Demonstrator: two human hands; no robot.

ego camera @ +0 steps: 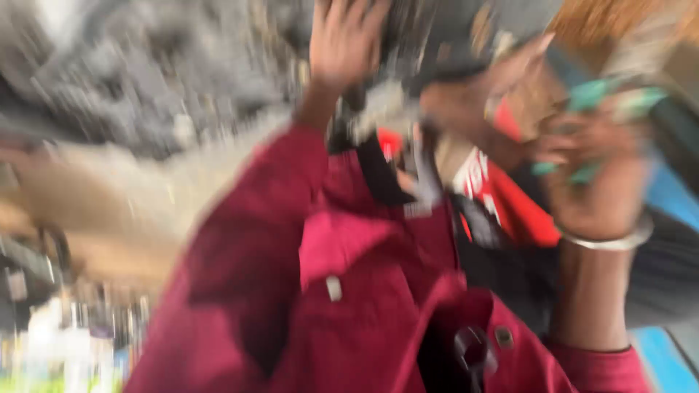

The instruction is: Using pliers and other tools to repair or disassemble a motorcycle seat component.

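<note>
Blurred throughout: left hand (342, 40) raised with fingers spread wide and empty above a dark red woven sleeve (247, 247), right hand (593, 178), metal bangle (604, 240) at the wrist, curled around crumpled teal strips (608, 94) near glossy red-and-white packaging (502, 193).

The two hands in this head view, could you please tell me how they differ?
The left hand is raised with fingers spread, holding nothing visible; the right hand curls around a blurred teal object. Only the right wrist wears a silver bangle. Both arms wear dark red sleeves.
</note>
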